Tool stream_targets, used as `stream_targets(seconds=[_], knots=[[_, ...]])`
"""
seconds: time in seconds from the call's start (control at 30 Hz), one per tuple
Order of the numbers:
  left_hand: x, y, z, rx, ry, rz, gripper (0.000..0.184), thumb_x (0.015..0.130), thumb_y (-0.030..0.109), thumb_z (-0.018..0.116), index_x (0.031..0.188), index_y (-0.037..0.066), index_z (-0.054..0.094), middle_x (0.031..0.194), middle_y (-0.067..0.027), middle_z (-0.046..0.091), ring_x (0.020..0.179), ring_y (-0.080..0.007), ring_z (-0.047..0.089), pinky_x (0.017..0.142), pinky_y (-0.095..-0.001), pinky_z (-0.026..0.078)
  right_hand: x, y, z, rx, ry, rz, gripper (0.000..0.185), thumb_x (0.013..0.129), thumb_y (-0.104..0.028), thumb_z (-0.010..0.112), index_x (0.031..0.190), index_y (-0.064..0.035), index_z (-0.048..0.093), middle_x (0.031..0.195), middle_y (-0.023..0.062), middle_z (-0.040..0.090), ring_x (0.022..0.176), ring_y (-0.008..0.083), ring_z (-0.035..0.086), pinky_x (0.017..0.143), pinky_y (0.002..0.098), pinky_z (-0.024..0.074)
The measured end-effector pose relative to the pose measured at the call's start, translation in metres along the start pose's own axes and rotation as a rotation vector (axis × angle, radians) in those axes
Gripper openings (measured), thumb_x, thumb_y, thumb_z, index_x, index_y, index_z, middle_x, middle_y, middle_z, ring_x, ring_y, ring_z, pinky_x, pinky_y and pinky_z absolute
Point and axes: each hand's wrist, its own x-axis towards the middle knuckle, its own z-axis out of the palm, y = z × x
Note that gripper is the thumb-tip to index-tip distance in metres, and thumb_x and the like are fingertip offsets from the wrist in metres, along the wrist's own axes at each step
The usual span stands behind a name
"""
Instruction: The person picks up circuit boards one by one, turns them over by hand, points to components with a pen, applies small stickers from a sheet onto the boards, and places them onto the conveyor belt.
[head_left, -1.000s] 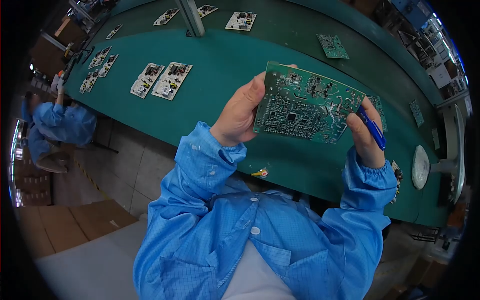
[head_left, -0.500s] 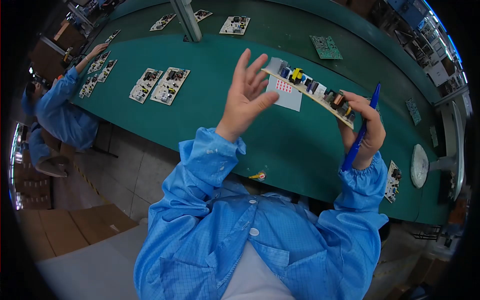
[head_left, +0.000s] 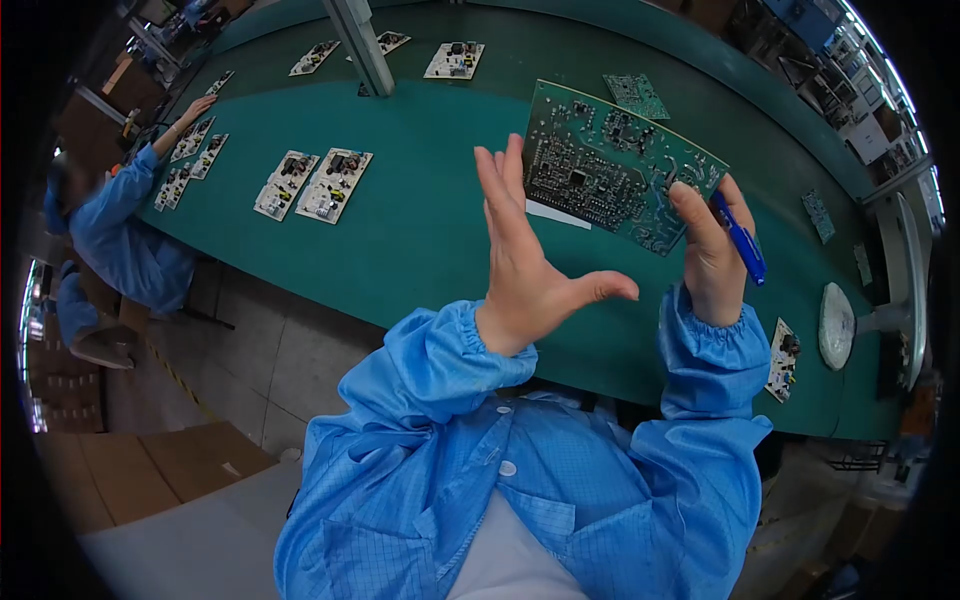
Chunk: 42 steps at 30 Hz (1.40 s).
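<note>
My right hand (head_left: 712, 240) grips a green circuit board (head_left: 610, 165) by its lower right corner, solder side facing me. A blue pen (head_left: 741, 240) is also held in that hand, sticking out behind the fingers. Just left of the board, my left hand (head_left: 535, 260) is empty, with its thumb stretched out and its fingers raised; the fingertips are near the board's left edge. Partly hidden beneath the board, a white sheet (head_left: 558, 214) lies on the green table (head_left: 430, 230).
Two boards (head_left: 334, 186) lie left of centre, with more at the far left and along the back. A metal post (head_left: 358, 50) stands behind them. On the right are a board (head_left: 783, 360) and a white oval object (head_left: 837, 326). A co-worker (head_left: 125, 225) sits at the left.
The board was turned component side up, then back to its solder side. My left hand let go of it and moved lower. The co-worker's arm reached onto the table.
</note>
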Motion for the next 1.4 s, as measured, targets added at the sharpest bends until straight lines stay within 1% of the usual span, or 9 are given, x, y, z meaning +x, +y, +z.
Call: stream_targets(seconds=[0.3, 0.47, 0.6, 0.7, 0.83, 1.0, 1.03, 1.3, 1.4], knots=[[-0.002, 0.005, -0.004, 0.148, -0.073, 0.009, 0.145, 0.049, 0.058, 0.081, 0.138, -0.005, -0.015, 0.143, -0.0355, 0.005, 0.132, -0.0461, 0.017, 0.107, -0.0504, 0.018, -0.003, 0.003, 0.001, 0.108, -0.003, 0.031, 0.026, 0.079, -0.009, 0.069, 0.101, -0.0012, 0.058, 0.084, 0.001, 0.063, 0.07, 0.0049, 0.054, 0.067, 0.0187, 0.0411], [0.01, -0.002, 0.004, 0.148, -0.006, 0.065, 0.151, 0.047, 0.056, 0.083, 0.135, -0.002, -0.025, 0.144, -0.0323, -0.002, 0.131, -0.0422, 0.022, 0.108, -0.0474, 0.022, -0.013, 0.012, 0.015, -0.512, 0.021, -0.653, 0.026, 0.076, -0.003, 0.071, 0.098, -0.0002, 0.057, 0.094, 0.014, 0.065, 0.087, 0.0201, 0.064, 0.075, 0.0297, 0.0517], [0.018, 0.005, 0.02, -0.463, 0.002, -0.114, 0.154, 0.046, 0.05, 0.087, 0.135, 0.003, -0.03, 0.142, -0.0259, 0.009, 0.121, -0.0316, 0.039, 0.097, -0.0398, 0.04, -0.014, 0.006, 0.018, -0.63, -0.158, -0.902, 0.028, 0.075, -0.015, 0.069, 0.097, -0.0016, 0.058, 0.093, 0.0167, 0.064, 0.08, 0.029, 0.065, 0.066, 0.0331, 0.0538], [0.023, -0.011, 0.019, -0.43, 0.072, 0.025, 0.154, 0.045, 0.05, 0.087, 0.136, 0.004, -0.028, 0.141, -0.0231, 0.014, 0.117, -0.0296, 0.043, 0.092, -0.037, 0.045, -0.013, 0.005, 0.025, -0.754, -0.162, -0.995, 0.028, 0.078, -0.023, 0.066, 0.095, -0.0016, 0.058, 0.092, 0.0148, 0.065, 0.077, 0.0297, 0.064, 0.064, 0.0336, 0.0532], [0.024, -0.017, 0.002, -0.825, 0.031, -0.341, 0.135, 0.057, 0.055, 0.08, 0.141, 0.006, -0.013, 0.131, -0.0173, 0.034, 0.112, -0.0261, 0.047, 0.093, -0.0394, 0.045, -0.01, -0.02, 0.03, -0.625, -0.345, -0.76, 0.062, 0.063, -0.033, 0.08, 0.109, -0.003, 0.051, 0.109, 0.0176, 0.06, 0.093, 0.0337, 0.06, 0.076, 0.0385, 0.0509], [0.044, -0.007, -0.019, -1.36, -0.076, -0.597, 0.097, 0.064, 0.083, 0.047, 0.125, 0.007, 0.047, 0.12, -0.0161, 0.051, 0.113, -0.0375, 0.05, 0.089, -0.0563, 0.045, 0.009, -0.009, 0.003, -0.298, -0.422, -0.397, 0.085, 0.059, -0.041, 0.083, 0.121, -0.0028, 0.04, 0.13, 0.0165, 0.046, 0.123, 0.0272, 0.043, 0.105, 0.039, 0.0299], [0.043, -0.016, -0.019, -1.827, -0.05, -0.59, 0.1, 0.062, 0.089, 0.036, 0.124, 0.013, 0.05, 0.126, -0.0179, 0.048, 0.116, -0.045, 0.045, 0.086, -0.069, 0.039, 0.013, -0.007, 0.001, -0.208, -0.408, -0.269, 0.082, 0.064, -0.044, 0.079, 0.122, -0.0024, 0.04, 0.131, 0.017, 0.046, 0.124, 0.0278, 0.042, 0.105, 0.0399, 0.0295], [0.051, -0.005, -0.024, -1.798, -0.187, -0.746, 0.106, 0.058, 0.093, 0.029, 0.126, 0.015, 0.049, 0.134, -0.024, 0.039, 0.119, -0.0496, 0.039, 0.086, -0.0774, 0.027, 0.021, 0.002, 0.002, -0.111, -0.421, 0.109, 0.098, 0.062, -0.073, 0.064, 0.125, -0.0034, 0.036, 0.125, 0.0168, 0.05, 0.12, 0.0305, 0.046, 0.105, 0.0409, 0.0286], [0.051, -0.006, -0.024, -1.751, -0.148, -0.819, 0.107, 0.057, 0.094, 0.029, 0.126, 0.015, 0.049, 0.134, -0.0254, 0.038, 0.118, -0.0509, 0.039, 0.087, -0.0784, 0.025, 0.021, 0.006, -0.001, -0.068, -0.441, 0.103, 0.093, 0.064, -0.065, 0.069, 0.125, -0.0038, 0.036, 0.126, 0.0161, 0.049, 0.122, 0.0294, 0.044, 0.106, 0.0401, 0.0273]])
